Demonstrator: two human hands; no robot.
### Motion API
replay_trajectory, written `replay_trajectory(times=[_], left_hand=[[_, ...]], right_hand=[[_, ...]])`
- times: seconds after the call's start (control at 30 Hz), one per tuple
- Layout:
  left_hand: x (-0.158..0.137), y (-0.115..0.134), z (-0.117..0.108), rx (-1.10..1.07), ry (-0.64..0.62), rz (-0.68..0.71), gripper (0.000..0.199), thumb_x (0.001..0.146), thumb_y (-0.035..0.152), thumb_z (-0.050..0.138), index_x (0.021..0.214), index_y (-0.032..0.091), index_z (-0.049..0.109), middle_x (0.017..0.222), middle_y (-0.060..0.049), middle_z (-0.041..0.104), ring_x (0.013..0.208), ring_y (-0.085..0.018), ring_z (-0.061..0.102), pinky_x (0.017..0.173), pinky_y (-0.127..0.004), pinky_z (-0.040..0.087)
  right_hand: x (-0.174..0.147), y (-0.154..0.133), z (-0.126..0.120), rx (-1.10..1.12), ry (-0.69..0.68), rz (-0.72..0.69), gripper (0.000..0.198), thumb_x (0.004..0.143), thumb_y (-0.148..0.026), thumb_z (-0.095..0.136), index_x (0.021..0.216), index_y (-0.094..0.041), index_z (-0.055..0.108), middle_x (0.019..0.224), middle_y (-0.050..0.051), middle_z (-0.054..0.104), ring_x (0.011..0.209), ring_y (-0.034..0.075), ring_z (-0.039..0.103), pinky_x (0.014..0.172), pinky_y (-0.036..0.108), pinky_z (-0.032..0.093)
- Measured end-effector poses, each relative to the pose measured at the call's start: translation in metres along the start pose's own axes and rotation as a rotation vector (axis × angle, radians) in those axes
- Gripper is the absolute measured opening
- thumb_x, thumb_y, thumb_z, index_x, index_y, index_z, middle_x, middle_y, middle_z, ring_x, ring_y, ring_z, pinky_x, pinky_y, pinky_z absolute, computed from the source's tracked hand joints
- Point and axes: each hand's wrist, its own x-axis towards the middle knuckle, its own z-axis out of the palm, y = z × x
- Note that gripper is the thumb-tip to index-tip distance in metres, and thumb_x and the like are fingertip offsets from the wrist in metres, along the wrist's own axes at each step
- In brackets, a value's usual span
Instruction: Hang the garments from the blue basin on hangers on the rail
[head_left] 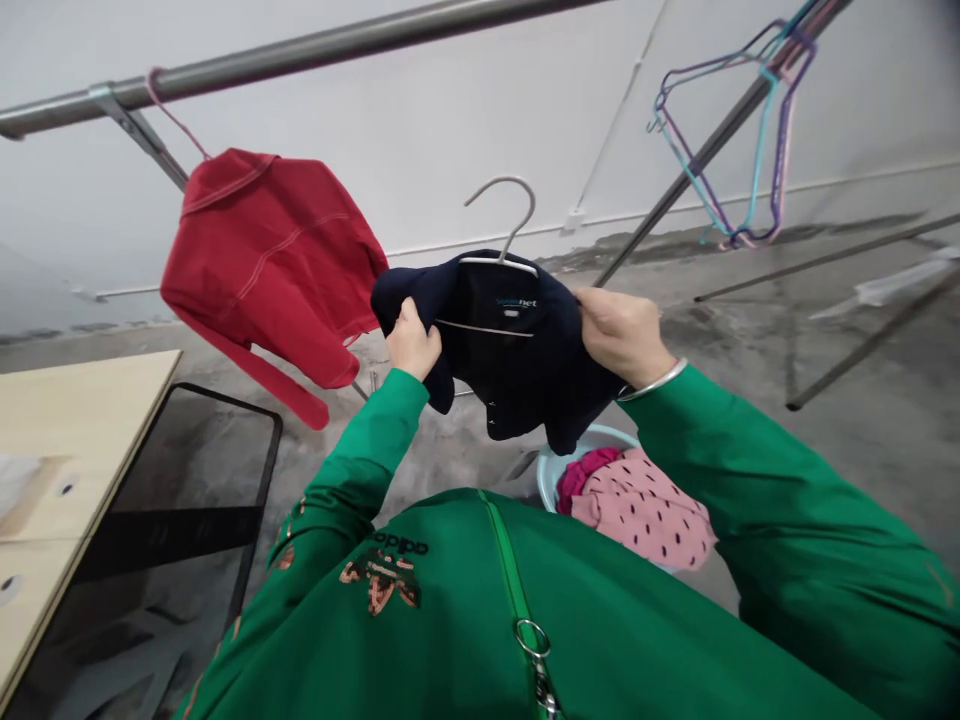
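A dark navy shirt (517, 370) with a printed neck label hangs between my hands on a white clothes hanger (517, 215), whose hook points up and touches no rail. My left hand (412, 342) is closed on the shirt's left shoulder, thumb on top. At the other shoulder my right hand (624, 332) pinches the cloth; a silver bangle is on that wrist. The collar is spread, so the hanger's bar shows inside the neck. The shirt's lower part is folded away from me and only partly visible.
A red jacket (274, 260) hangs on a pink hanger from the metal rail (315, 62). Several empty hangers (776, 150) hang at the upper right. A light blue basin (551, 480) with pink dotted clothing (652, 505) stands below. A wooden table (90, 440) is at left.
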Motion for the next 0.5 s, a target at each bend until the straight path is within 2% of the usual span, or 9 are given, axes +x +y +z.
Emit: replay_trajectory(times=[0.07,0.13,0.27,0.3,0.33,0.4,0.43,0.47,0.5], left_hand=[[0.008,-0.003,-0.019,0.030,-0.028,0.058,0.040,0.074,0.015,0.056,0.114,0.020,0.051,0.105,-0.014,0.065,0.104,-0.033,0.062,0.091,-0.048,0.047],[0.006,-0.005,-0.045,0.033,-0.114,0.201,0.036,0.073,0.014,0.054,0.109,0.021,0.056,0.102,-0.010,0.067,0.099,-0.029,0.064,0.090,-0.043,0.049],[-0.008,-0.005,-0.091,-0.106,-0.630,0.505,0.053,0.078,0.028,0.059,0.129,0.020,0.050,0.095,-0.005,0.068,0.078,-0.019,0.066,0.075,-0.032,0.053],[-0.008,-0.006,-0.098,-0.133,-0.637,0.513,0.058,0.079,0.034,0.060,0.134,0.020,0.047,0.095,-0.005,0.067,0.077,-0.019,0.065,0.074,-0.032,0.053],[-0.004,-0.009,-0.103,-0.140,-0.555,0.494,0.061,0.080,0.040,0.060,0.136,0.020,0.045,0.099,-0.007,0.067,0.081,-0.019,0.065,0.077,-0.033,0.054],[0.010,-0.019,-0.106,-0.115,-0.288,0.431,0.063,0.081,0.049,0.060,0.134,0.020,0.047,0.117,-0.013,0.062,0.105,-0.025,0.062,0.090,-0.038,0.051],[0.020,-0.026,-0.105,-0.105,-0.225,0.414,0.063,0.080,0.053,0.060,0.133,0.020,0.049,0.126,-0.015,0.058,0.117,-0.028,0.056,0.096,-0.041,0.048],[0.028,-0.032,-0.102,-0.116,-0.252,0.406,0.065,0.078,0.057,0.061,0.130,0.019,0.051,0.132,-0.016,0.055,0.124,-0.029,0.051,0.101,-0.043,0.046],[0.036,-0.038,-0.099,-0.152,-0.352,0.401,0.068,0.076,0.060,0.062,0.128,0.018,0.052,0.133,-0.016,0.054,0.126,-0.030,0.050,0.102,-0.043,0.045]], right_hand=[[0.001,0.006,0.000,-0.008,0.018,0.036,0.033,0.086,-0.021,0.035,0.095,-0.021,0.067,0.084,0.010,0.072,0.082,0.025,0.068,0.066,0.034,0.046],[0.000,0.013,0.000,0.005,0.005,0.081,0.032,0.086,-0.022,0.036,0.094,-0.023,0.066,0.085,0.010,0.072,0.083,0.026,0.068,0.067,0.034,0.047],[-0.004,0.026,-0.004,0.059,0.014,0.104,0.034,0.085,-0.021,0.035,0.096,-0.020,0.067,0.091,0.014,0.073,0.086,0.026,0.070,0.072,0.034,0.049],[-0.004,0.028,-0.005,0.080,0.021,0.092,0.035,0.085,-0.022,0.035,0.096,-0.018,0.067,0.092,0.015,0.073,0.087,0.026,0.070,0.073,0.034,0.050],[-0.005,0.030,-0.006,0.103,0.023,0.076,0.035,0.085,-0.021,0.034,0.096,-0.018,0.067,0.093,0.015,0.073,0.088,0.025,0.070,0.074,0.033,0.050],[-0.005,0.032,-0.009,0.152,0.018,0.038,0.035,0.083,-0.021,0.035,0.094,-0.018,0.068,0.094,0.015,0.074,0.089,0.024,0.071,0.076,0.032,0.052],[-0.004,0.032,-0.010,0.175,0.015,0.019,0.035,0.083,-0.022,0.035,0.093,-0.018,0.068,0.094,0.015,0.074,0.089,0.024,0.071,0.076,0.031,0.052],[-0.003,0.032,-0.011,0.197,0.011,0.000,0.034,0.083,-0.023,0.036,0.092,-0.018,0.068,0.094,0.015,0.074,0.088,0.024,0.071,0.076,0.031,0.052],[-0.002,0.032,-0.013,0.214,0.008,-0.014,0.034,0.084,-0.024,0.036,0.091,-0.018,0.069,0.093,0.015,0.074,0.088,0.023,0.071,0.076,0.031,0.053]])
